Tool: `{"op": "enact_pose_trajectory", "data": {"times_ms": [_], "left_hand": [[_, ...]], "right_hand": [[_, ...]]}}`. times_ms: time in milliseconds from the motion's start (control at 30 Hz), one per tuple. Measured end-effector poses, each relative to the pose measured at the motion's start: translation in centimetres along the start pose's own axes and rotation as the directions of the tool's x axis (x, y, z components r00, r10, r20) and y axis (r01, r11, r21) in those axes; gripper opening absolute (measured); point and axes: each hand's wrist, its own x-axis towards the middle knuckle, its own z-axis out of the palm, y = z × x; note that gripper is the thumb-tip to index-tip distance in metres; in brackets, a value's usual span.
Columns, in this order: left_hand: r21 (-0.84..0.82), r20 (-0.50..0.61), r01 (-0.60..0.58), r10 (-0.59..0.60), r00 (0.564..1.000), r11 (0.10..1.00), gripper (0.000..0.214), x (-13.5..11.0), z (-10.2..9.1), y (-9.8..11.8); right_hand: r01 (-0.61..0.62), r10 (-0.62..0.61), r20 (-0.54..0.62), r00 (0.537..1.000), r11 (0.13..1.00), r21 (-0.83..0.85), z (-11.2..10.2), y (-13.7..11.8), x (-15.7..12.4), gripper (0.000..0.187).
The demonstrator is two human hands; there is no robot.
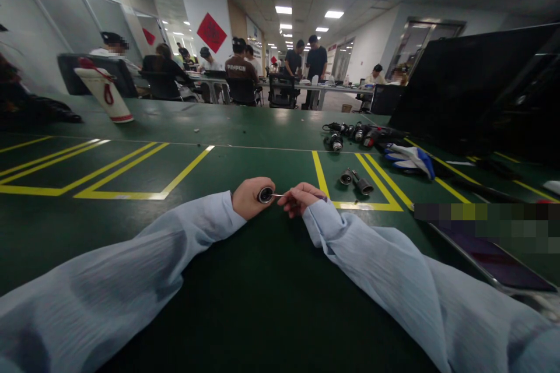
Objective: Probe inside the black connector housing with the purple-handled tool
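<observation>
Left hand (250, 198): closed in a fist round a round black part (265, 194), its ringed open face turned toward the other hand; held just above the table (262, 303), about midway between the left and right edges and nearer the near edge than the far one. Right hand (301, 199): fingertips pinched shut on a thin metal pin (277, 195), which lies level with its tip at the mouth of the part. Both forearms in pale blue sleeves (131, 280), resting on the green surface. Just beyond the right hand, toward the right edge: two small black cylinders (357, 180) lying inside a yellow-taped box (321, 178), apart from the hands. Farther toward the far right: a cluster of black parts with cable (350, 133), a white-and-blue glove (411, 158) beside it, and a large dark panel (472, 87) standing along the right edge. Near right corner: a flat dark-screened device (494, 256). Far left corner: a white paper cup with red print (105, 94). Nothing lies between the hands and the near edge. Past the far edge: people seated and standing at other tables (301, 64).
</observation>
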Motion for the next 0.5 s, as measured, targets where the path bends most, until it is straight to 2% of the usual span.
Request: {"op": "enact_pose_trajectory", "data": {"times_ms": [167,333,500], "left_hand": [[0.062,-0.014,0.006,-0.005,1.0,0.998,0.008,-0.01,0.09,-0.01],[0.194,0.039,-0.047,0.04,0.998,0.98,0.008,0.15,0.12,-0.05],[0.113,-0.004,-0.02,0.02,1.0,0.993,0.009,0.08,0.03,-0.07]], "right_hand": [[0.01,-0.01,-0.034,0.999,1.0,-0.003,-0.07,0.05,0.1,0.023],[0.025,-0.034,-0.065,0.997,0.992,-0.126,0.21,0.08,-0.11,0.022],[0.02,-0.023,-0.028,0.999,0.993,-0.112,0.31,-0.13,-0.25,0.023]]}}
